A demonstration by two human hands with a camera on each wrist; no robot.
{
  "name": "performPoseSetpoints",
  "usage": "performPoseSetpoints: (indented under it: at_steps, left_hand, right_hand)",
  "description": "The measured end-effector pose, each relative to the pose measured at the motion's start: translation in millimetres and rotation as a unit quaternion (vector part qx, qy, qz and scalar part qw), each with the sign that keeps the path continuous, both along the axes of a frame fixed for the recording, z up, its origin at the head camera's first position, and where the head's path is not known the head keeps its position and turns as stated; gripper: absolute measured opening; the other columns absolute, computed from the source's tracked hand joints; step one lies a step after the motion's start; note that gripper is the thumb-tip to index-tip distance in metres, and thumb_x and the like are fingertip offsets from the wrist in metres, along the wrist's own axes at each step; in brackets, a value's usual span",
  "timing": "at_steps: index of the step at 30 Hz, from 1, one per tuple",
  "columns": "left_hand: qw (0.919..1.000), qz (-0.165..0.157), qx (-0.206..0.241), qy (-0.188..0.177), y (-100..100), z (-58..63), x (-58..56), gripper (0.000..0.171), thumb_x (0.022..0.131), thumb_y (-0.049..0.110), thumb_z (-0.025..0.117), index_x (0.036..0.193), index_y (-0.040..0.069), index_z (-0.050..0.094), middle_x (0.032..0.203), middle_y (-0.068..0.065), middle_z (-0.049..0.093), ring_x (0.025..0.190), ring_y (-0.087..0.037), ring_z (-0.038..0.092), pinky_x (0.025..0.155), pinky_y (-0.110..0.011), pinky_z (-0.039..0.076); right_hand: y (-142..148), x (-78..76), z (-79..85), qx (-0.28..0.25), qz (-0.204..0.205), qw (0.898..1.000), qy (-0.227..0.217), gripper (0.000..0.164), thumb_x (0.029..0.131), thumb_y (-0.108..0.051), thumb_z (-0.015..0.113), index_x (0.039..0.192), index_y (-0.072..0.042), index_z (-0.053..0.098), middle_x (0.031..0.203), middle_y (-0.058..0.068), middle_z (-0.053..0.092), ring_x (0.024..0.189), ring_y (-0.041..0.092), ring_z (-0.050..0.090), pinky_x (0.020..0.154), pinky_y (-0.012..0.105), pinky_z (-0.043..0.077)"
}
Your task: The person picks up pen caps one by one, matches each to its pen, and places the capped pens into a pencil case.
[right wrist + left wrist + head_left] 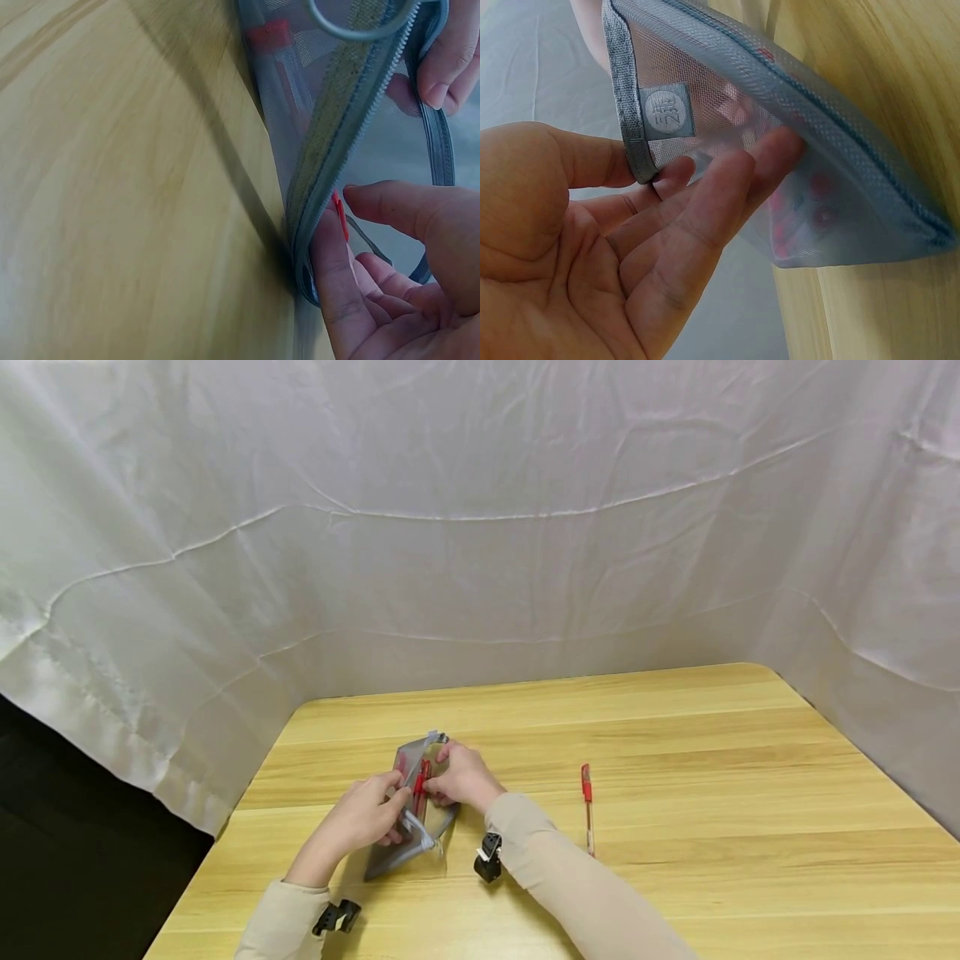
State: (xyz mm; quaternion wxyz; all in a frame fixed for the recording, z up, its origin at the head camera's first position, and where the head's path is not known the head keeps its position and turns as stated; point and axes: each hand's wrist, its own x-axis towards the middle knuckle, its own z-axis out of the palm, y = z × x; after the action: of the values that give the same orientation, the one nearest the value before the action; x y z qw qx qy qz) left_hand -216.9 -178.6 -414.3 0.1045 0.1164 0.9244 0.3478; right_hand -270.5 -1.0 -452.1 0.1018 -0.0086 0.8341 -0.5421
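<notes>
A grey mesh zipper pouch [386,857] stands tilted on the table, its zipped mouth spread apart. My left hand [652,217] pinches the pouch's bound edge beside a small square label [667,111], while other fingers lie along the mesh. My right hand [462,777] is at the mouth and pinches a red-capped pen [421,779] between thumb and fingers; in the right wrist view only a sliver of its red cap [340,216] shows. Through the mesh, another red-capped pen [270,36] is visible inside. Pink shapes blur through the pouch wall in the left wrist view.
Another red-capped clear pen [587,802] lies on the wooden table [712,793], right of the pouch and past the right forearm. Pale curtains [525,568] hang behind and beside the table. A dark area [75,843] lies off its left edge.
</notes>
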Motion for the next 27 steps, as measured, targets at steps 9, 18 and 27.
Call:
performPoseSetpoints:
  at_steps: [9,18,27]
  left_hand:
    - [1.0000,0.005,0.002,-0.004,0.4,0.0,0.6,0.013,0.111,0.016,0.056,0.103,0.010,0.064,0.080,-0.009,0.066,0.060,-0.020,0.071,0.054,-0.032,0.063]
    - [1.0000,0.005,0.004,-0.006,0.4,0.4,0.7,0.013,0.111,0.015,0.056,0.102,0.009,0.063,0.080,-0.009,0.067,0.060,-0.020,0.071,0.055,-0.032,0.064]
    - [1.0000,0.002,0.000,-0.004,0.0,0.4,0.6,0.015,0.111,0.016,0.056,0.099,0.010,0.062,0.079,-0.008,0.066,0.060,-0.020,0.071,0.055,-0.032,0.064]
  right_hand:
    - [12.6,3.0,1.7,-0.004,0.013,1.000,0.003,0.038,0.088,0.001,0.084,0.118,0.002,0.061,0.085,0.013,0.069,0.065,0.020,0.073,0.056,0.026,0.063]
    - [29.7,5.0,8.0,0.011,0.035,0.999,-0.002,0.038,0.090,-0.004,0.083,0.121,0.000,0.062,0.079,0.019,0.074,0.058,0.016,0.066,0.058,0.028,0.064]
    - [49.0,8.0,16.1,0.006,0.048,0.999,-0.012,0.040,0.093,-0.007,0.082,0.127,-0.001,0.062,0.092,0.025,0.076,0.061,0.020,0.071,0.064,0.035,0.067]
